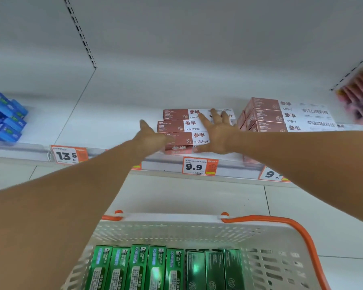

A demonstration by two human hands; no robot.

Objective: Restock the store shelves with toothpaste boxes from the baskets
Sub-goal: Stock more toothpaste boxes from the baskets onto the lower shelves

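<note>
A stack of brown-red and white toothpaste boxes (pixel 182 128) lies on the white shelf (pixel 113 130) above the 9.9 price tag. My left hand (pixel 151 137) reaches to the stack's left end, fingers straight, touching the lower boxes. My right hand (pixel 216 132) lies spread on the right part of the stack, palm down, fingers straight. A second stack of the same boxes (pixel 281 116) stands to the right. Below, a white basket (pixel 270 248) with orange handles holds several green toothpaste boxes (pixel 138 266) upright in a row.
Blue boxes (pixel 4 118) are piled at the shelf's far left. Pink packages (pixel 358 95) show blurred at the right edge. Orange price tags (pixel 68 155) line the shelf rail. The shelf between the blue boxes and the stack is bare.
</note>
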